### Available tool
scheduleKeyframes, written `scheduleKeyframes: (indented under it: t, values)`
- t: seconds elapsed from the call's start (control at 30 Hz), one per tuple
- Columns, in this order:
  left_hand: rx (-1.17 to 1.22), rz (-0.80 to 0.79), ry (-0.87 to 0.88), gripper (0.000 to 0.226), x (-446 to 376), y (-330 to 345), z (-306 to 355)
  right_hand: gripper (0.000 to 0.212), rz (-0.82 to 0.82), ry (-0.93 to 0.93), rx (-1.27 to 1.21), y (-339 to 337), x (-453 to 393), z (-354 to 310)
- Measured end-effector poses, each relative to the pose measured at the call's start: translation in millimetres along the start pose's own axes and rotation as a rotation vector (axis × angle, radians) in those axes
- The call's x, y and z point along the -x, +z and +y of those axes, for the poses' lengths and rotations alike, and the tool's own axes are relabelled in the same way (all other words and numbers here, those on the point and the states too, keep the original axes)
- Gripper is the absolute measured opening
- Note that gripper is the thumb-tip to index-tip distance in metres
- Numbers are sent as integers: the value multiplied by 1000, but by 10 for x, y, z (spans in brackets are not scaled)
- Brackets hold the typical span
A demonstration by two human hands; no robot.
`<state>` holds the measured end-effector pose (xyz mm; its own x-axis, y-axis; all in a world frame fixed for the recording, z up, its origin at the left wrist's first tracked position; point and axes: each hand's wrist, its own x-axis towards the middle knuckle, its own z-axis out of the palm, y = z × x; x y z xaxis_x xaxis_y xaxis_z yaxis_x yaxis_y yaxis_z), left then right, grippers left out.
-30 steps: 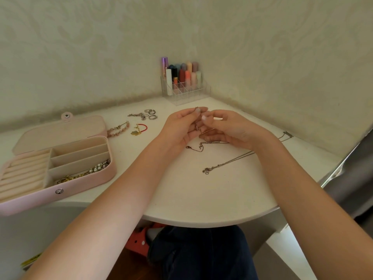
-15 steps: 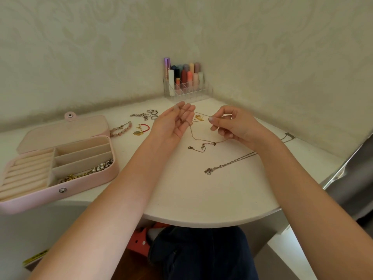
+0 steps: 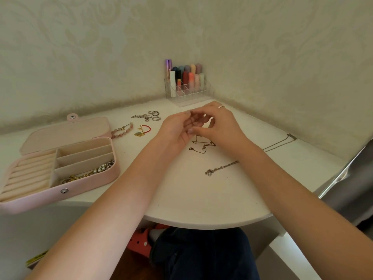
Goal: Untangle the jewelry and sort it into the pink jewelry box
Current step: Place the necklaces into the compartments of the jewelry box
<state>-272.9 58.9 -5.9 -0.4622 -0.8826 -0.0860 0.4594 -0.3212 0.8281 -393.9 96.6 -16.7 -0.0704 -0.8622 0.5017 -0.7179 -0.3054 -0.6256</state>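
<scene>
- A thin dark chain (image 3: 201,146) lies in a loose tangle on the white table (image 3: 191,195); one strand rises from it toward my fingers.
- My left hand (image 3: 177,128) and right hand (image 3: 220,124) are raised together just above it, fingertips curled and meeting. I seem to pinch the strand between them, but I cannot tell which hand truly has it.
- A second, longer chain (image 3: 221,168) runs away under my right forearm.
- The pink jewelry box (image 3: 60,170) sits open at the left edge of the table, with a pearl-and-gold piece (image 3: 90,172) in its nearest compartment.
- Between box and hands lie a pink beaded bracelet (image 3: 122,130), a red cord bracelet (image 3: 144,130) and several rings (image 3: 154,115).
- A clear lipstick organizer (image 3: 187,85) stands in the corner.
</scene>
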Motion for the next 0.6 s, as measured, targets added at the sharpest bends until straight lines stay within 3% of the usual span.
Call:
scheduleKeyframes:
  t: [0.13,0.23,0.47,0.6]
  values:
    - [36,10,-53,20,17,-3,-8,24,10,9,-8,2,-12,24]
    - [94,9,-88,28,32,-2,-19,14,21,-2,14,-16,-7,22]
    - [50,-49,-82,38,31,-21,-19,19,0,-1,3,-20,37,-28]
    - [10,-97,-60,40,11,-34,-35,19,106,64,-106,-58,20,-45]
